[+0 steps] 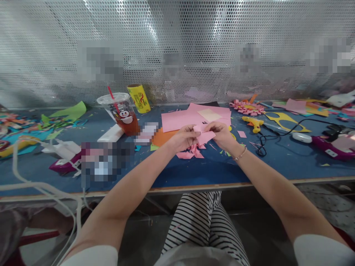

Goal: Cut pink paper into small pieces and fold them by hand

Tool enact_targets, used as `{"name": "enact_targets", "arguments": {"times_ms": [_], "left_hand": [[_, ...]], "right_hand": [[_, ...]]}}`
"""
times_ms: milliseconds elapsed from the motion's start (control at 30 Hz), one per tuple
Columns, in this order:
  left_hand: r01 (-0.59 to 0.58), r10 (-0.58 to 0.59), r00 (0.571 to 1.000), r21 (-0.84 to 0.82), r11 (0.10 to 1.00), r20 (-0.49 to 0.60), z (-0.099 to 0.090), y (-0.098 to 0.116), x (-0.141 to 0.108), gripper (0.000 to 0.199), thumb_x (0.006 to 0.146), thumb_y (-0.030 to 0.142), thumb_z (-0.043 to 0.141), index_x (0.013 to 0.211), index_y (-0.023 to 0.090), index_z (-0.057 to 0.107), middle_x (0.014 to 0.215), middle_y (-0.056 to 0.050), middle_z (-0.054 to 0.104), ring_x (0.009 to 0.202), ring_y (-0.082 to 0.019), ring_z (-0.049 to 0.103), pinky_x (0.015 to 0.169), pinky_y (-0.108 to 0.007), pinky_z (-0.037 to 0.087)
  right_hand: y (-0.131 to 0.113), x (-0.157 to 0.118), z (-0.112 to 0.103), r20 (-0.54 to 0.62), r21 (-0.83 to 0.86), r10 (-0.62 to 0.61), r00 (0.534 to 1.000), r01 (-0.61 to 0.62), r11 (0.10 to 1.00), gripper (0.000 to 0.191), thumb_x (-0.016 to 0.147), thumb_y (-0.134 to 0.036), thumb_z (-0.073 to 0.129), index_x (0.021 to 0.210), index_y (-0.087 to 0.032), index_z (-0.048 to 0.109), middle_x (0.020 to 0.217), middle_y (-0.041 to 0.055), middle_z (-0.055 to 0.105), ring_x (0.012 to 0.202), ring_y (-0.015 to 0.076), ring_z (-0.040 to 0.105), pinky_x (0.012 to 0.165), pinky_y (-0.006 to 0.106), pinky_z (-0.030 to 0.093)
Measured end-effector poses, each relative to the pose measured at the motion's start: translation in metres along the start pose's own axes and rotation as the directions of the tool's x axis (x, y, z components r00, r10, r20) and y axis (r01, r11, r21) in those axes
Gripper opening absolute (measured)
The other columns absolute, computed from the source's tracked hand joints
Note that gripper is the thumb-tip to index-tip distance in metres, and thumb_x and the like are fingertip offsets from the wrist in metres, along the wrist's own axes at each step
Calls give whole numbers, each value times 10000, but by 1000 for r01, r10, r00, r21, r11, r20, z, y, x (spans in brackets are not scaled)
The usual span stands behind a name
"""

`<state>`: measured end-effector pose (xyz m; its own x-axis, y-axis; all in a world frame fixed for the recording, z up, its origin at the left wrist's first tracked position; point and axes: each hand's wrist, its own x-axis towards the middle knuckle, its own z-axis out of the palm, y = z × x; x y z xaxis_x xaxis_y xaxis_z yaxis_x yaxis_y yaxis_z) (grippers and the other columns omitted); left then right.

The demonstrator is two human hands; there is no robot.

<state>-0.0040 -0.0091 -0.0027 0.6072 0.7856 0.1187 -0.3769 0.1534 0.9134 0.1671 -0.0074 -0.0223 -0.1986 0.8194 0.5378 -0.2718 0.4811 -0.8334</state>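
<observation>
Between my two hands is a small folded piece of pink paper (pixel 205 137), held up above the blue table. My left hand (pixel 186 137) pinches its left edge with thumb and fingers. From the upper right, the fingers of my right hand (pixel 221 132) close on the same paper. Cut pink paper scraps (pixel 191 152) lie heaped right below the hands. Behind them rest large pink sheets (pixel 176 119), with an orange sheet (pixel 162 137) partly covered by my left hand and forearm.
A plastic cup of brown drink (pixel 129 120) with a red straw stands left, near a yellow tube (pixel 139 99). To the right lie a yellow glue gun (pixel 253 123), its black cord and a yellow cut-out sheet (pixel 287 122). A perforated metal panel (pixel 194 55) rises behind the table (pixel 177 177).
</observation>
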Motion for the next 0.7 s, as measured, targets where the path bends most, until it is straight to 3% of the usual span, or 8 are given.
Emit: {"name": "enact_targets", "arguments": {"times_ms": [167,367,533,700], "left_hand": [[-2,2,1000,-28,1000,6,1,-2,0,189,620,101,690,748,121,553,628,18,566,609,-98,603,640,-262,529],[2,-1,1000,-30,1000,25,3,-3,0,243,625,113,686,839,116,570,731,-13,606,658,-101,606,657,-266,521],[-8,9,1000,-50,999,7,5,-1,-1,194,627,106,676,787,118,568,683,0,593,621,-89,594,624,-238,509],[1,0,1000,-64,998,22,6,0,-1,141,658,134,659,769,120,572,628,6,583,564,-82,584,577,-214,497]], "right_hand": [[-3,1,2,37,-4,4,999,-4,1000,273,564,-211,758,812,-204,645,756,-8,643,662,84,574,614,203,474],[-10,-1,4,91,8,38,995,-39,999,395,596,-200,737,973,-228,621,811,-13,635,672,75,567,623,193,474],[-11,-2,3,96,42,96,991,-100,994,301,572,-236,746,851,-196,641,817,5,639,705,96,577,661,228,481],[-9,-1,4,75,32,88,993,-91,995,247,538,-223,766,734,-178,624,710,-9,615,628,89,552,598,228,468]]}}
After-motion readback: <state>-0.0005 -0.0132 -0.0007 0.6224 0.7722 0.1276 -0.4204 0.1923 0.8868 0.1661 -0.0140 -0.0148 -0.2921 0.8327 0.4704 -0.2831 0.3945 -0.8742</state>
